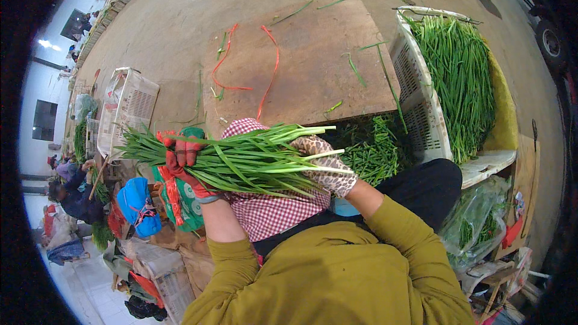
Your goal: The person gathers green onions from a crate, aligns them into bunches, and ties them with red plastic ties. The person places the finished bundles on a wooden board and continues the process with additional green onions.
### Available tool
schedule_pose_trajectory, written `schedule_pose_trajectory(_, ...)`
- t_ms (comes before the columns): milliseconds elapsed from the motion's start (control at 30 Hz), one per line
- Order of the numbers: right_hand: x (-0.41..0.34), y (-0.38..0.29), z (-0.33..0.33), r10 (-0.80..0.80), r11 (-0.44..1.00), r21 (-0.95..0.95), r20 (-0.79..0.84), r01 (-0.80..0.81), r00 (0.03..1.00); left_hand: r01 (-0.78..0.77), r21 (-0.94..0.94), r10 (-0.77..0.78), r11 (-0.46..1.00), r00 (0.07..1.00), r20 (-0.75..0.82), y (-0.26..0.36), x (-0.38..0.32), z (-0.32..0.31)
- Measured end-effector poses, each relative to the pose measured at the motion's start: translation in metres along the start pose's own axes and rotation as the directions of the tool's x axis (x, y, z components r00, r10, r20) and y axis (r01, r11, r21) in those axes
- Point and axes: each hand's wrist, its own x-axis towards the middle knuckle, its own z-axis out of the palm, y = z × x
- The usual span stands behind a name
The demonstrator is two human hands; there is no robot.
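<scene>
A bunch of long green leafy stalks, likely garlic chives [253, 158], lies sideways above my lap, its pale stem ends to the right. My left hand [186, 159], in a red glove, grips the leafy part with its fingers over the top. At the stem end, my right hand [327, 162] in a leopard-print glove holds the bunch from behind, its fingertips partly hidden by stalks. Beneath is a red-and-white checked cloth [280, 210]. Two red plastic ties [276, 63] rest on the wooden board [307, 54] in front, among a few loose leaves.
A white plastic crate [417, 95] packed with green stalks [456, 81] stands right of the board. Cut greens [377, 151] lie below the board's near edge. Another white crate [131, 110] stands at left. A person [79, 194] works farther left, near a blue bundle [139, 207].
</scene>
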Motion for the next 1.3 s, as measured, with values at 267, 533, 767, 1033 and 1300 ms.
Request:
schedule_pose_trajectory(267,-0.046,0.033,-0.077,0.379,0.718,-0.671,0.152,-0.186,0.913,0.034,0.004,-0.034,0.999,0.995,0.096,0.006,-0.001,0.005)
schedule_pose_trajectory(533,-0.001,-0.012,-0.097,0.028,0.922,-0.386,0.012,-0.022,1.0,-0.009,-0.027,0.01,1.0,1.0,0.019,0.003,0.003,0.003)
schedule_pose_trajectory(767,0.059,-0.026,-0.037,0.304,0.922,0.086,0.441,-0.377,0.845,0.017,0.035,-0.024,0.999,0.981,0.195,0.01,0.01,-0.009)
schedule_pose_trajectory(1033,0.008,0.02,-0.068,0.107,0.87,-0.489,0.313,0.064,0.944,-0.076,-0.08,0.073,0.994,0.997,-0.034,0.005,0.001,-0.011)
schedule_pose_trajectory(1300,-0.018,-0.001,-0.123,0.212,0.817,-0.567,0.121,-0.108,0.97,-0.003,-0.042,0.003,0.999,1.0,-0.009,0.014,0.0,-0.018)
